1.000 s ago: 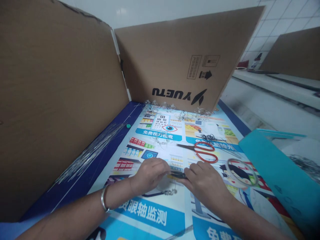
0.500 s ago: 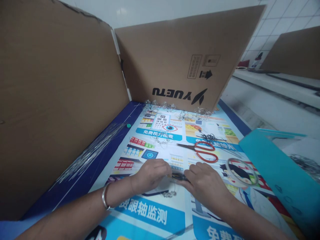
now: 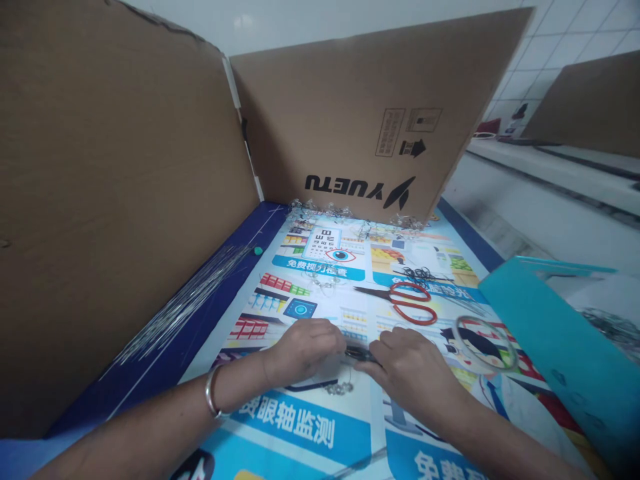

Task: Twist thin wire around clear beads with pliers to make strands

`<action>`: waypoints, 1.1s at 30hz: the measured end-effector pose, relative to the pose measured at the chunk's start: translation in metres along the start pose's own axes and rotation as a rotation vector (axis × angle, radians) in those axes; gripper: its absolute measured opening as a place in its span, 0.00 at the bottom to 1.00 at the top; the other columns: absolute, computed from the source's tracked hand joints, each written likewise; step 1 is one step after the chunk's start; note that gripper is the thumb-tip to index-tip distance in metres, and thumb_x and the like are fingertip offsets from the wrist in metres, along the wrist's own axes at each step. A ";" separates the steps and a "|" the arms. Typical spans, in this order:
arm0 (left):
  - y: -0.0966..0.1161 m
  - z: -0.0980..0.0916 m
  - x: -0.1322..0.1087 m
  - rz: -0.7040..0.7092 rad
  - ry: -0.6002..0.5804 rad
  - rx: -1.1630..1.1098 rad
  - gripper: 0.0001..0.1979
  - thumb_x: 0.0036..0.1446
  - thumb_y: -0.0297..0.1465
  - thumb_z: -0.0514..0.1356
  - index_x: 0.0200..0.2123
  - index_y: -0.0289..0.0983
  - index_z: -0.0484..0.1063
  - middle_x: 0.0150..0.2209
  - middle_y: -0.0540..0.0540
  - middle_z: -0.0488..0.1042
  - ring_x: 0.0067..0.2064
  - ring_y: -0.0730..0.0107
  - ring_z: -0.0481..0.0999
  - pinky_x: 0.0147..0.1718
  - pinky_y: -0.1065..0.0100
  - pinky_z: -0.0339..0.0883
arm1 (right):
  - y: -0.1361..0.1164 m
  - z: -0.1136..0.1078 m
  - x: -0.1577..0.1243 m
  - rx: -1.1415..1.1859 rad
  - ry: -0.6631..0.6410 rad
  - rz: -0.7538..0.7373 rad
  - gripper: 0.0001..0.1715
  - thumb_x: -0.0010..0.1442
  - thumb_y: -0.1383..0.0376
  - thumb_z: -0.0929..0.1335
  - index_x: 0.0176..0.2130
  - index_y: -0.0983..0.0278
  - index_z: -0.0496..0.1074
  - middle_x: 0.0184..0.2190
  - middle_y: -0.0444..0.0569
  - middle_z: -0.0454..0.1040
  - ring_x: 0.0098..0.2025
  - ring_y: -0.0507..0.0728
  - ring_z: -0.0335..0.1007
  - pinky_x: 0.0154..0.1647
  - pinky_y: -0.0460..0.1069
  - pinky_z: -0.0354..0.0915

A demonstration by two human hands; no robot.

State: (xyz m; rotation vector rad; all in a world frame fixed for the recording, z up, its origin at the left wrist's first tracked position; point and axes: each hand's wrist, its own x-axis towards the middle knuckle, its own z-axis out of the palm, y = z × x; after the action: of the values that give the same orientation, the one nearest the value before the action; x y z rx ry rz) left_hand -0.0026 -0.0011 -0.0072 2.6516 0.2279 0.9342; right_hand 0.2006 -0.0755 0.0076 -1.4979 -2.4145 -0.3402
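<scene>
Left hand (image 3: pixel 310 345) has edged slightly toward the right hand (image 3: pixel 413 363) | patterned worktop (image 3: pixel 295 457) spreads beneath | left hand pinched, its hold indistinct | red-handled scissors (image 3: pixel 387 294) lie beyond | dark tool (image 3: pixel 358 353), gripped in the closed right hand, sits between both hands | clear beads (image 3: pixel 340 388) nearer the wearer

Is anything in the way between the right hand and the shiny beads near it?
Nothing visible blocks it: only the printed sheet shows in the gap between the right hand and the shiny beads. The dark tool it holds sits farther up the picture. Any fine wire there is too faint to tell.
</scene>
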 end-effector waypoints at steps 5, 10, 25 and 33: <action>-0.001 -0.001 0.001 0.000 0.006 -0.025 0.11 0.58 0.23 0.45 0.34 0.35 0.66 0.30 0.45 0.72 0.32 0.70 0.68 0.32 0.69 0.63 | 0.001 0.000 0.001 -0.021 0.016 -0.005 0.13 0.49 0.58 0.71 0.22 0.63 0.69 0.21 0.45 0.68 0.26 0.56 0.62 0.30 0.50 0.47; -0.002 -0.002 0.002 0.010 0.029 -0.057 0.11 0.58 0.23 0.45 0.34 0.35 0.66 0.30 0.44 0.72 0.32 0.70 0.69 0.33 0.68 0.64 | 0.003 0.001 0.001 -0.013 0.021 -0.002 0.13 0.48 0.58 0.72 0.23 0.63 0.69 0.21 0.46 0.68 0.27 0.56 0.62 0.31 0.49 0.48; -0.002 -0.003 0.002 0.030 0.018 -0.068 0.12 0.60 0.24 0.43 0.35 0.35 0.65 0.30 0.44 0.72 0.33 0.70 0.69 0.33 0.69 0.64 | -0.001 -0.008 0.003 0.025 -0.081 0.008 0.13 0.51 0.57 0.70 0.23 0.63 0.70 0.21 0.45 0.70 0.27 0.54 0.65 0.29 0.48 0.50; 0.000 -0.003 0.003 0.024 0.026 -0.079 0.13 0.61 0.26 0.42 0.33 0.35 0.66 0.29 0.44 0.72 0.33 0.70 0.70 0.32 0.69 0.64 | -0.002 -0.010 0.003 0.023 -0.096 0.011 0.12 0.52 0.59 0.70 0.23 0.64 0.70 0.20 0.45 0.71 0.26 0.54 0.66 0.27 0.48 0.50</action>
State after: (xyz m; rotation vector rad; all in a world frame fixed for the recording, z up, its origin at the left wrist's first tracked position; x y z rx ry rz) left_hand -0.0022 0.0005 -0.0029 2.5765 0.1626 0.9651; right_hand 0.1985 -0.0771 0.0177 -1.5506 -2.4734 -0.2423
